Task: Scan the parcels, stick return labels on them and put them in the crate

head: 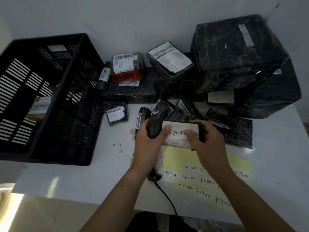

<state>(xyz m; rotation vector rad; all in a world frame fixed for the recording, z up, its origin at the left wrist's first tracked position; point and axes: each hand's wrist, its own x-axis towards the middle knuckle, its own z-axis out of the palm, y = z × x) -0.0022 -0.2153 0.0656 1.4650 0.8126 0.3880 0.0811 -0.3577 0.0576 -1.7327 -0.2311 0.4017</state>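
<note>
1. Head view, grip: the left hand (pixel 148 141) is curled round the dark end of a small black parcel (pixel 153 128). The right hand (pixel 206 144) clasps the other end. Both thumbs lie on the white return label (pixel 177 132), apparently pressing it flat.
2. Location: the parcel is held just above the worktop (pixel 75 178), over the far edge of the yellow label sheet (pixel 209 180) and just in front of the heap of unprocessed parcels.
3. Stage: labelling appears nearly complete; crating is not yet done.
4. Clearance: the crate (pixel 78 104) stands to the left, open-topped, with one parcel (pixel 40 106) inside. The path there crosses the parcel marked A (pixel 116 113) and must clear the crate's near wall.
5. Hazard: the scanner (pixel 154 177) lies under the left wrist, and its cable (pixel 167 197) runs off the front edge, so it may snag.
</note>
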